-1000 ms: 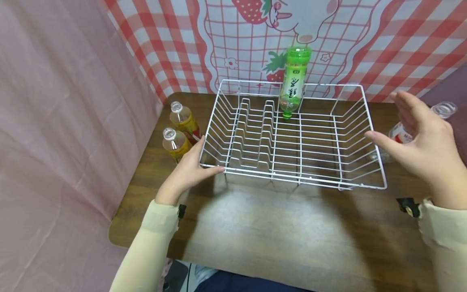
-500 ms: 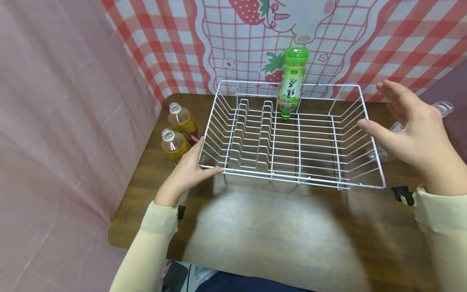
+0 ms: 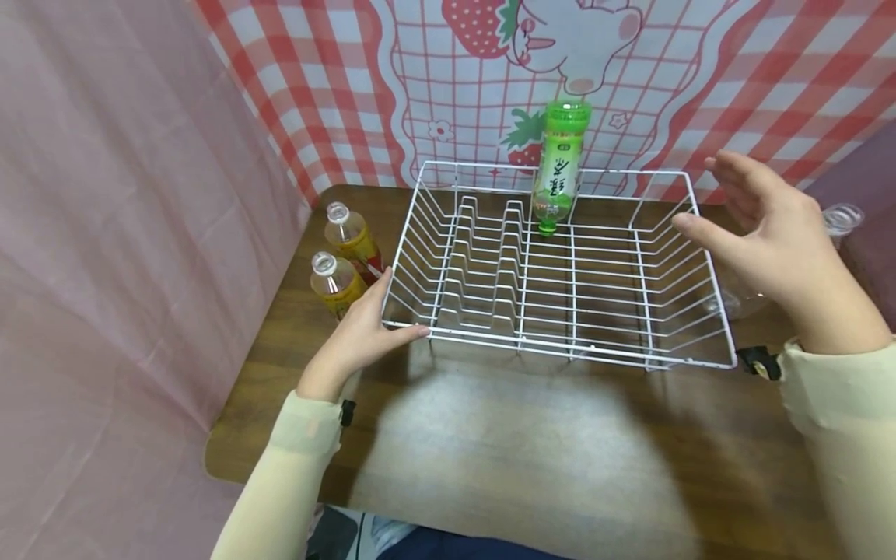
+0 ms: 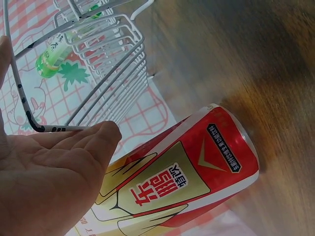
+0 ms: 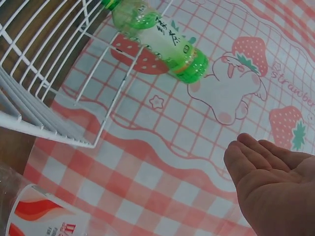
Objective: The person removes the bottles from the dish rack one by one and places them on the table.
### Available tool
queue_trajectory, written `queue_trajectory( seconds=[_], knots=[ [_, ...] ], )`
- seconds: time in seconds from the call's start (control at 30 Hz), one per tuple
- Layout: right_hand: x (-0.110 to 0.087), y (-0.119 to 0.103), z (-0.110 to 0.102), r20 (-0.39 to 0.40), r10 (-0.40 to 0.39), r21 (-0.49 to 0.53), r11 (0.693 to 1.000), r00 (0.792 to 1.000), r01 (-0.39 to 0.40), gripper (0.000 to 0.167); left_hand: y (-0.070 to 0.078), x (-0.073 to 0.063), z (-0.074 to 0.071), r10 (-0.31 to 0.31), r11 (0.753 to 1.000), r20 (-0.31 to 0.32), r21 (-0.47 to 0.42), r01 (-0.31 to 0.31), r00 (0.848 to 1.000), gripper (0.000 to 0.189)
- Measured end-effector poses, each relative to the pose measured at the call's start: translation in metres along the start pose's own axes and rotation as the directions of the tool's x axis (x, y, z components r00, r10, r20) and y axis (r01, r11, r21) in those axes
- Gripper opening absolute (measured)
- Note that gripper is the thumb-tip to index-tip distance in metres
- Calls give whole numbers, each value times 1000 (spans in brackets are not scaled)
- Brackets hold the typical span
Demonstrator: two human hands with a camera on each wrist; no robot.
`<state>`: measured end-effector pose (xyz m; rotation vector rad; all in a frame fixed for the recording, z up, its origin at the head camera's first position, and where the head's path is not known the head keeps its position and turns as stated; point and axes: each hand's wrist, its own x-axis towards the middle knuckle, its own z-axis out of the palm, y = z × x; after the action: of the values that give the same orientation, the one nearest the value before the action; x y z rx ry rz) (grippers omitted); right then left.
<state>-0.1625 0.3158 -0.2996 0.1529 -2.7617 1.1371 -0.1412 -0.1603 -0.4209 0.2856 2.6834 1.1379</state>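
Note:
My left hand (image 3: 360, 330) holds the near left corner of a white wire dish rack (image 3: 592, 348), thumb over the front rim and fingers along the left side. In the left wrist view, the left hand (image 4: 51, 172) has the corner wire between thumb and fingers. Above the rack's right end, my right hand (image 3: 777, 233) hovers with fingers extended and nothing in it. A green tea bottle (image 3: 560, 175) leans cap-down at the rack's back. Left of the rack stand two uncapped yellow-labelled drink bottles (image 3: 352, 241), the nearer bottle (image 3: 338, 289) beside my left fingers.
Right of the rack, partly behind my right hand, is a clear bottle (image 3: 842, 220); the right wrist view shows a red-and-white bottle label (image 5: 47, 214). A wooden table (image 3: 490, 435) lies underneath, with a checked strawberry cloth (image 3: 315, 85) behind and a pink curtain (image 3: 126, 233) at left.
My right hand has moved left and slightly up, over the rack's right end. The left hand keeps its hold on the corner. The bottles and rack stay in place.

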Motion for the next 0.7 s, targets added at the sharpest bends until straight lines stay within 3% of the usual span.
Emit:
queue_trajectory(
  seconds=[0.13, 0.3, 0.47, 0.7],
  knots=[
    [8, 0, 6, 29, 39, -17, 999, 999, -39, 86, -1, -1, 0, 15, 1000, -10, 15, -15, 1000, 121],
    [19, -1, 12, 57, 31, -52, 998, 998, -28, 91, -1, -1, -1, 14, 1000, -10, 24, -13, 1000, 121],
    [27, -1, 14, 92, 27, -19, 999, 995, -26, 91, 0, -1, -1, 17, 1000, -6, 24, -17, 1000, 119],
    [36, 3, 25, 129, 79, 31, 996, 988, -84, 96, 0, -1, -1, -3, 1000, 4, 27, 3, 1000, 120]
  ],
)
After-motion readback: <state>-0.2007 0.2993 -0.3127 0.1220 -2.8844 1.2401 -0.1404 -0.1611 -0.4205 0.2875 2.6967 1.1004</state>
